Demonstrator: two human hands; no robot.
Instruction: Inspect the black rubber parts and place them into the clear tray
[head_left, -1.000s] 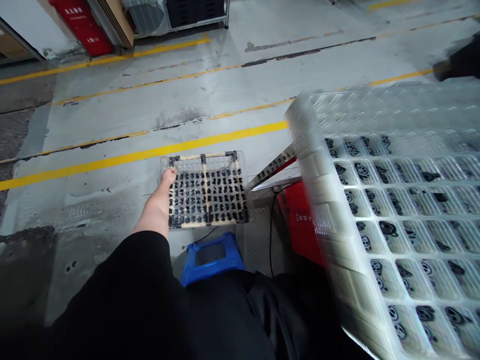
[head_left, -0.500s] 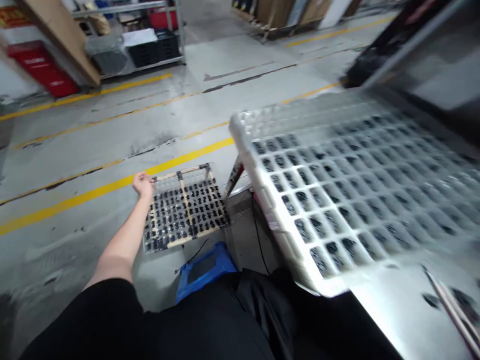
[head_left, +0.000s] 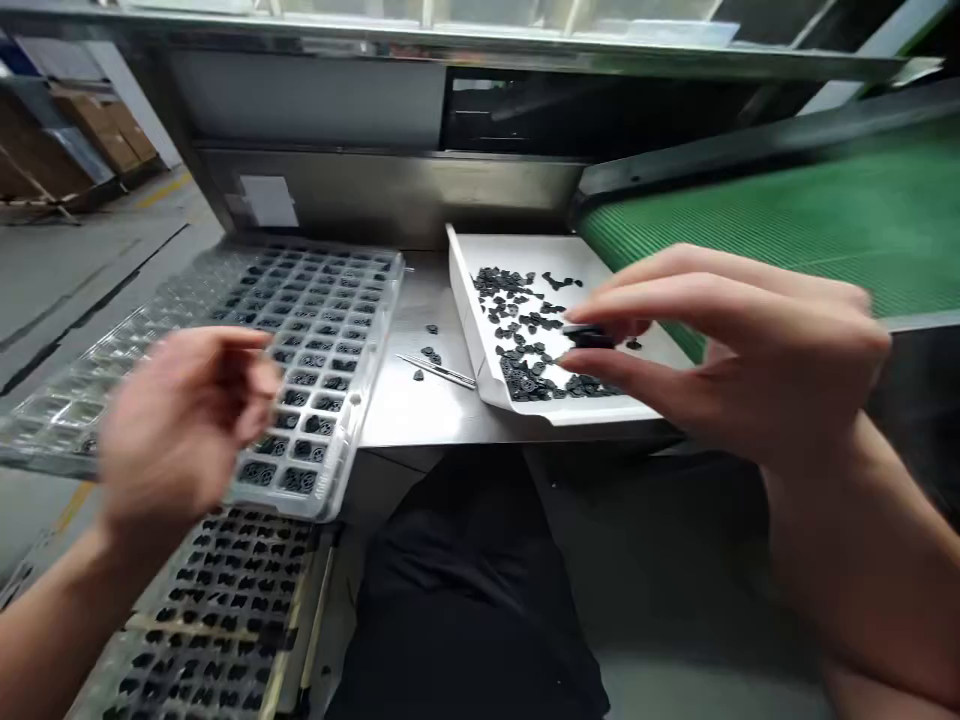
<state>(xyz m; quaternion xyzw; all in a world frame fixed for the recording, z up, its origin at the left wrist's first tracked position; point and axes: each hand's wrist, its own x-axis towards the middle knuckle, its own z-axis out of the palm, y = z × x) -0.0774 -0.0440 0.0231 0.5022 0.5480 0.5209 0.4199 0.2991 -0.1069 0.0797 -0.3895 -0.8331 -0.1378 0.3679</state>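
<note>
Currently, a dark piece point(head_left: 589, 337) is pinched in the right hand point(head_left: 750, 345), while the left hand point(head_left: 184, 425) is loosely curled.
The dark piece sits right of the frame's centre, between thumb and fingertips, in front of the white tray point(head_left: 517, 248) with its many loose black parts point(head_left: 517, 372). At frame left the left hand is blurred, fingers bent inward, in front of the clear compartment tray point(head_left: 348, 450); whether it grips anything, I cannot tell. Tweezers point(head_left: 441, 373) and a few stray bits point(head_left: 431, 354) lie mid-frame on the metal table point(head_left: 409, 425), between those two trays. A green ribbed belt point(head_left: 825, 220) occupies the upper right; at lower left, another tray point(head_left: 195, 628) carries rows of dark parts.
</note>
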